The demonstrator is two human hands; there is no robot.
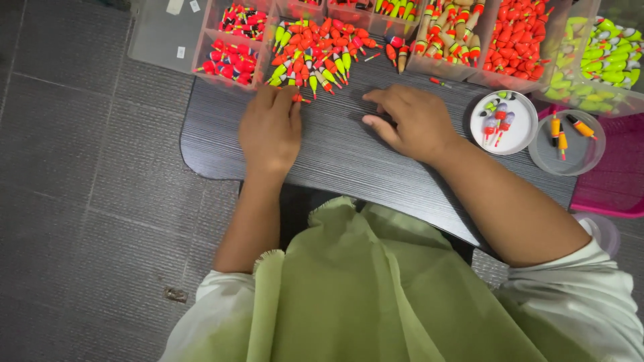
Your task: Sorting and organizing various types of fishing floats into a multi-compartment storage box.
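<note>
My left hand (270, 127) lies palm down on the dark table (335, 157), its fingertips touching a small red and yellow fishing float (300, 99) at the edge of a loose pile of floats (315, 57). Whether it grips anything I cannot tell. My right hand (410, 122) rests on the table to the right, fingers curled loosely towards the left, holding nothing. The pile has several red, orange and yellow-green floats with thin stems.
Clear bins of sorted floats (523, 40) line the table's far edge, with yellow-green ones (604, 60) at the right. A white round dish (504, 122) and a clear round dish (567, 142) each hold a few floats. A pink basket (614, 177) stands at the right.
</note>
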